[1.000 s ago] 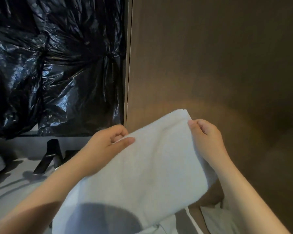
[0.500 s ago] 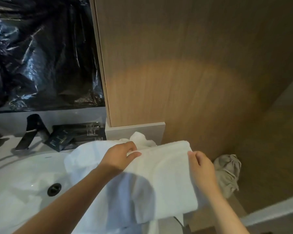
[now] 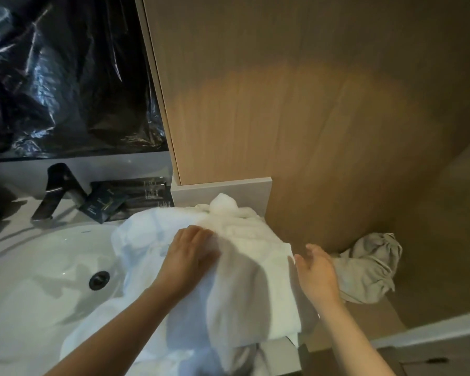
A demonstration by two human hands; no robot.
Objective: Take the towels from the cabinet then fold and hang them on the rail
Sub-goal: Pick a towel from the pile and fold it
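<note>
Head view is showing the soft, light, floppy towel (image 3: 255, 270) lying bunched on the desk (image 3: 8, 232) right of the sink (image 3: 52, 280), the left hand (image 3: 190, 256) pressing it with bent fingers, grip unclear, and the right hand (image 3: 316, 270) hovering spread beside its right edge, likely the best hold.

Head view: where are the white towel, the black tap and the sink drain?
white towel (image 3: 258, 256), head view, on its flat upper layer.
black tap (image 3: 57, 181), head view, on its upper body.
sink drain (image 3: 99, 280), head view, on its dark centre.
</note>
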